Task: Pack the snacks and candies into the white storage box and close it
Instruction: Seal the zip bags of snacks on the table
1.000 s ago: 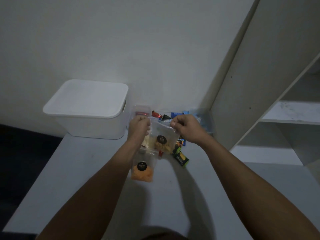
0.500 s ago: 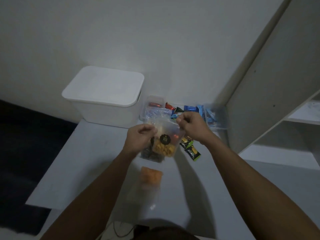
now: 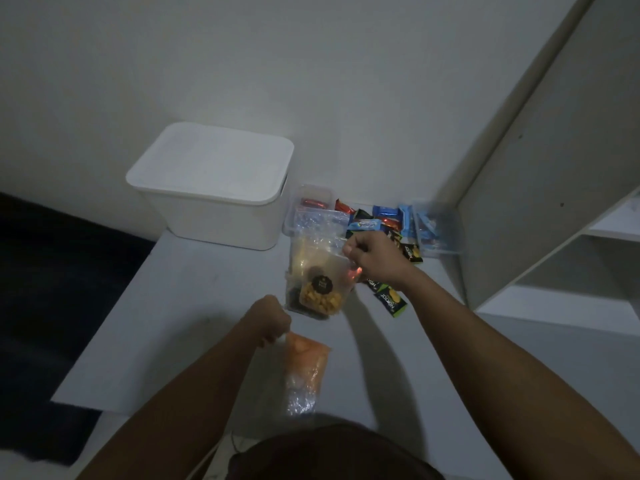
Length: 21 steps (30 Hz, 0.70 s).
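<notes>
Item one: white storage box (image 3: 211, 195), lid on, standing at the far left of the white table (image 3: 166, 306) against the wall. Item two: clear snack pouch (image 3: 320, 278) with a round black label and yellow pieces inside, held up just off the table near its middle; your right hand (image 3: 375, 259) pinches its top right corner, fingers curled round the plastic. Item three: clear pouch of orange snacks (image 3: 304, 365), lying flat on the table nearer to you; your left hand (image 3: 268, 318) is closed at its top left corner, and you appear to pinch that edge, though the contact itself is partly hidden by your knuckles. Item four: clear plastic container (image 3: 308, 211) just right of the box, red wrappers visible inside. Item five: loose wrapped candies (image 3: 377, 220) in red, blue and black, heaped by the wall beyond your right hand. Item six: green-and-black sachets (image 3: 389, 299) lying under and beside your right wrist. Item seven: second clear container (image 3: 438, 230) at the far right, holding blue wrappers, close to the white shelf unit (image 3: 554, 202)
</notes>
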Available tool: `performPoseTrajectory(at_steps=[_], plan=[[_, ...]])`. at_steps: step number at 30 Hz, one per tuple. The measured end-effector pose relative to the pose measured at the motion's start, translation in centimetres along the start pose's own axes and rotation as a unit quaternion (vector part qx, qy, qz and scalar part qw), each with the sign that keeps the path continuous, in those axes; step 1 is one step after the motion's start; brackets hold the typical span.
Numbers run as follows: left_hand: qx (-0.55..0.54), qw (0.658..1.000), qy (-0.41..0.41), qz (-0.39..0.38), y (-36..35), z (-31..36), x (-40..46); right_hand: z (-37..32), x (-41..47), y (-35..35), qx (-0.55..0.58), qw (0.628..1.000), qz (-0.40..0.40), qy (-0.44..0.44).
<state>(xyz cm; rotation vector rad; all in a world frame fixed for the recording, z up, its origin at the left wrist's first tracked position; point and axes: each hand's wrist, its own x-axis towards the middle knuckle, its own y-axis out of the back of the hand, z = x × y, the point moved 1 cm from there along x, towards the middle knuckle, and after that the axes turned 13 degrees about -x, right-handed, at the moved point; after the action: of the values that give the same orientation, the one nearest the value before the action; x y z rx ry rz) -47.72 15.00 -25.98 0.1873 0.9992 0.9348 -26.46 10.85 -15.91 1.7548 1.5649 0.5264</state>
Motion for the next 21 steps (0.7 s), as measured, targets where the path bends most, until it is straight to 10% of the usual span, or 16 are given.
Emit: performPoseTrajectory(at_steps=[13, 21], plan=[[-0.002, 0.982, 0.128, -0.141, -2.5, -3.4, -0.9, 1.3, -0.2, -4.2, 0.017, 0.999, -0.039, -0.026], [-0.346, 0.890, 0.161, -0.249, 0.2, -0.4, -0.9, 1.5, 0.4, -4.5, 0.020, 0.996, -0.074, -0.036]])
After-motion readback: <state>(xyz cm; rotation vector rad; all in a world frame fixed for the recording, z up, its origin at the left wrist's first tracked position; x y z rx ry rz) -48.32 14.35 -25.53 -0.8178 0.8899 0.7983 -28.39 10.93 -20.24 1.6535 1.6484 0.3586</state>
